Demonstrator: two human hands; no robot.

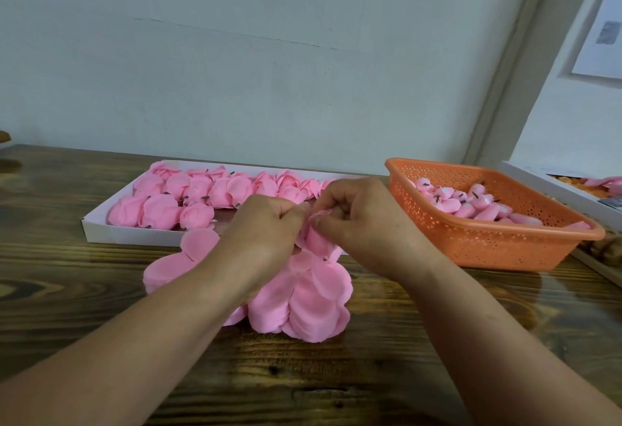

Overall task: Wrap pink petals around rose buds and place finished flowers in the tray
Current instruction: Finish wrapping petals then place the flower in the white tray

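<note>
Pink flower (pixel 314 235) sits pinched between both hands just in front of the white tray (pixel 101 223); the left hand (pixel 269 227) and right hand (pixel 356 220) curl tightly round its petals. Loose petals (pixel 303 301) lie heaped below. Finished flowers (pixel 188 197) fill the tray; an orange basket (pixel 488 244) of buds (pixel 471 203) stands to its right.

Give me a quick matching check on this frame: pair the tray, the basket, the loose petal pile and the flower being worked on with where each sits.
Things:
1. white tray
2. orange basket
3. loose petals
4. flower being wrapped

Places:
A. pinched between left hand and right hand
B. far right, holding rose buds
C. on the wooden table, under the forearms
D. back left, holding finished flowers

Pairs: 1-D, 2-B, 3-C, 4-A
</note>
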